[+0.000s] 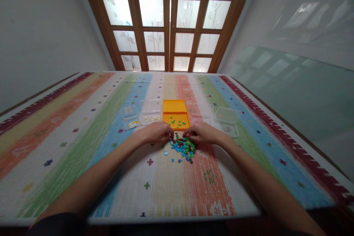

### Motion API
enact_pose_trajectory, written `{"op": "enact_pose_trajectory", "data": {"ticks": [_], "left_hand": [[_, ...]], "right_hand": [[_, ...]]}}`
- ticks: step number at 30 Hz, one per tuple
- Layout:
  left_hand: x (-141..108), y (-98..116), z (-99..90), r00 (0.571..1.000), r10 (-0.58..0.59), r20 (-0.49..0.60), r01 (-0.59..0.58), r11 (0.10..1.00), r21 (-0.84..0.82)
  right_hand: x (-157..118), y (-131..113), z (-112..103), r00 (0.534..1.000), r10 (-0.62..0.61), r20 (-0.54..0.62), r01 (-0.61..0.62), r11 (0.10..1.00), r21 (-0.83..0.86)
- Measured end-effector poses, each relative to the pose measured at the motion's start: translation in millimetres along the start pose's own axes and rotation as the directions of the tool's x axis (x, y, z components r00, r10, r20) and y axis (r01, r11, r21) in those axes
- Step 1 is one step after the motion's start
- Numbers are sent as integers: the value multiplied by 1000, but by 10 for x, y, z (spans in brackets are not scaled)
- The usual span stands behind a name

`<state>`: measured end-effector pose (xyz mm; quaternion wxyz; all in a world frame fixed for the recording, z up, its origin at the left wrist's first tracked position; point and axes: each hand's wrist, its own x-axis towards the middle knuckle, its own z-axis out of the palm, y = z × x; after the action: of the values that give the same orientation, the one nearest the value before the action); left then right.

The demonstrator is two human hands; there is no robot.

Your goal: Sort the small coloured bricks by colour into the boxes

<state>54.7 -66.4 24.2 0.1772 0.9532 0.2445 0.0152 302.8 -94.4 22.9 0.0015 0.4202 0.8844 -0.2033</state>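
A loose pile of small toy bricks (183,147) in green, blue and dark brown lies on the striped tablecloth. My left hand (158,132) is at the pile's upper left edge, fingers curled together and pointing down. What sits between those fingertips, if anything, is too small to name. From the other side my right hand (201,132) reaches over the upper right of the pile, its fingers bent inward and closed; their tips are partly hidden. Just beyond both hands an orange box (175,106) lies opened flat, with several green bricks (179,122) scattered in its near half.
Left of the orange box stand clear plastic boxes, one with yellow pieces (134,123), another with pale pieces (152,118). On the right is another open clear box (228,115). A few stray blue bricks (166,153) lie in front. Beyond the table are wooden doors (170,25).
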Motion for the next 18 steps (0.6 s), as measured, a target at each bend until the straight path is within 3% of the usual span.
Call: {"op": "enact_pose_trajectory", "data": {"ticks": [4,12,18], "left_hand": [[-9,36,-27,999,-35,-1,35,999,1],[64,93,71,996,73,-59,-76,996,-45],[88,67,99,995,45,-84,-46,999,-4]], "right_hand": [[5,-1,-14,1000,-1,3,1,1000,30],[1,-28,2,1000,17,12,-18,998,59],[-7,-30,21,1000,12,5,-13,997,83]]}}
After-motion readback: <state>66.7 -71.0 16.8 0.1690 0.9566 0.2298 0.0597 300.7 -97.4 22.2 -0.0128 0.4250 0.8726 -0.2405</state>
